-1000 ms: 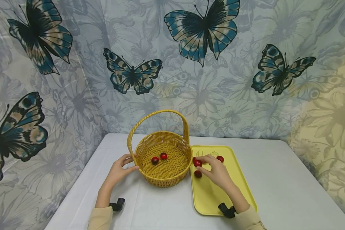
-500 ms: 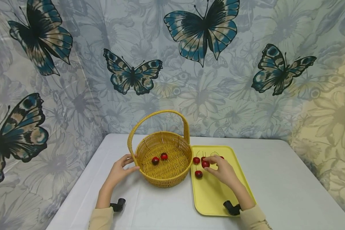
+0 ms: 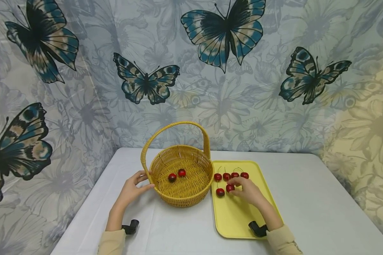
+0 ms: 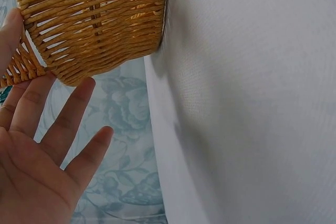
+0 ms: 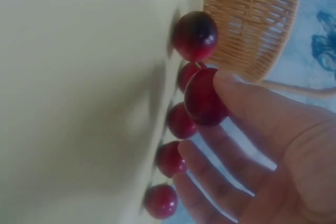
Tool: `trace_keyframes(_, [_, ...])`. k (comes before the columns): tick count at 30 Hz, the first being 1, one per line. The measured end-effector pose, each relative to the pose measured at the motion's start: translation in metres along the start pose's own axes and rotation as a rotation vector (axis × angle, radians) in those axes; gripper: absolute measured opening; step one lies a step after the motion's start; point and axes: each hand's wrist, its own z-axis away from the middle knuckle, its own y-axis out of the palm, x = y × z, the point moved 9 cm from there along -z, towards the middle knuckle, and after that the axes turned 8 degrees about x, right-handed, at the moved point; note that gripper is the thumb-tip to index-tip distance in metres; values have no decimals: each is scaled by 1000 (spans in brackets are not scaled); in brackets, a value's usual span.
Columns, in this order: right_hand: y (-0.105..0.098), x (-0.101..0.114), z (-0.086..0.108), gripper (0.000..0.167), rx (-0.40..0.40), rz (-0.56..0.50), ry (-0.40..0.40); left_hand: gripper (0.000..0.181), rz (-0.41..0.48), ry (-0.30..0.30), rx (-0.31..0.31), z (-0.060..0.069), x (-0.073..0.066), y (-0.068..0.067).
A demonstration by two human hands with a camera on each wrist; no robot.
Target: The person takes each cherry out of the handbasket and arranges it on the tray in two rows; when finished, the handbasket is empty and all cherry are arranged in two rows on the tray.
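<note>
A woven basket (image 3: pixel 184 202) with a tall arched handle stands on the table, two red cherries (image 3: pixel 177 175) lying on its bottom. At its left side my left hand (image 3: pixel 131 189) holds the rim near the handle's foot between thumb and fingers; the other fingers are spread in the left wrist view. Over the yellow tray (image 3: pixel 236 219), my right hand (image 3: pixel 250 193) pinches a dark red cherry (image 5: pixel 202 98) between thumb and fingers. Behind it several cherries (image 5: pixel 170 158) with stems form a row on the tray; another cherry (image 3: pixel 220 192) lies just left of the held one.
The tray lies close against the basket's right side. A white cloth covers the table (image 3: pixel 319 205), with bare cloth to the right of the tray and in front of the basket. Behind hangs a butterfly-patterned curtain (image 3: pixel 255 131).
My right hand has moved the pinched cherry rightward, away from the tray's left edge, then toward me, in front of the row. The left hand and basket have stayed put.
</note>
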Motion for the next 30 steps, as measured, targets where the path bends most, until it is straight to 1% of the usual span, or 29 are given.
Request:
trace_keyframes(6, [4,-6,0,28,21,-13,20,48,6,4,9,8,-24,0])
trace_keyframes(10, [7,-9,-1,26,39,-28,23,46,-2,-1,8,10,-28,0])
trace_keyframes(13, [9,-11,-2,25,45,-42,19,49,-7,5,0,5,-14,0])
trace_keyframes(17, [9,-10,-2,25,52,-66,-5,58,-8,12,-6,-1,5,0])
trace_keyframes(23, [10,-9,-2,24,69,-85,-67,60,-3,3,-3,-2,6,0])
trace_keyframes(30, [8,-8,-1,27,69,-74,-76,58,-5,2,-2,-2,4,0])
